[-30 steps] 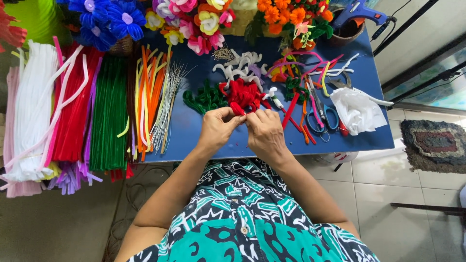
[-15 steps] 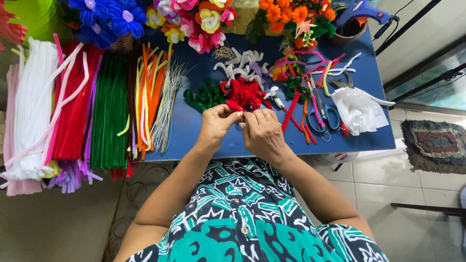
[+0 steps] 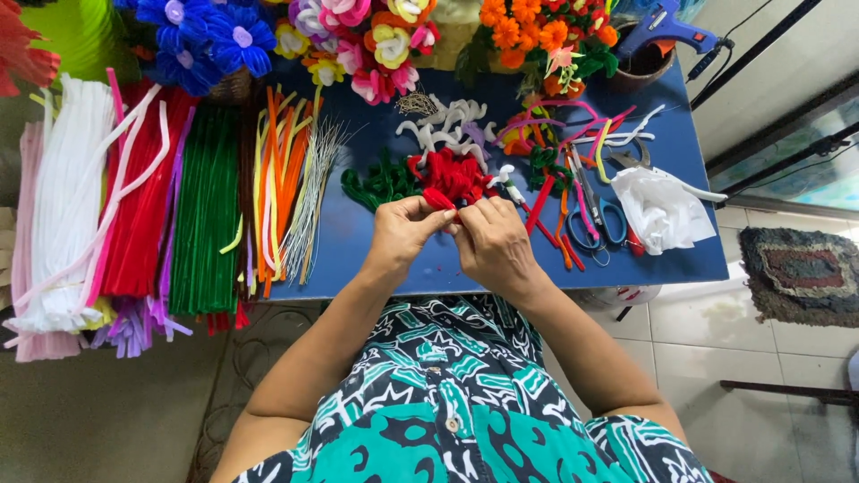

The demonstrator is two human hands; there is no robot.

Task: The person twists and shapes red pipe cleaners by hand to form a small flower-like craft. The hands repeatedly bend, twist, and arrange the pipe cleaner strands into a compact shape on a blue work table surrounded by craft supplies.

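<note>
Both my hands meet over the near middle of the blue table point(image 3: 376, 259). My left hand point(image 3: 404, 233) pinches a bent red pipe cleaner piece point(image 3: 438, 199) between thumb and fingers. My right hand point(image 3: 494, 243) grips the same red piece from the other side, fingers curled. Just beyond my fingertips lies a pile of red pipe cleaner loops point(image 3: 455, 172). Left of that pile sits a clump of dark green pieces point(image 3: 380, 183), and white curled pieces point(image 3: 447, 125) lie behind it.
Bundles of white, red, green and orange pipe cleaners point(image 3: 170, 206) fill the left. Finished flowers point(image 3: 376, 40) line the far edge. Blue-handled scissors point(image 3: 595, 219), a white plastic bag point(image 3: 660, 207) and a blue glue gun point(image 3: 667, 25) are at right. A small rug point(image 3: 801, 273) lies on the tiled floor.
My hands have stayed together at the same spot. The fingers shifted slightly while working the red piece.
</note>
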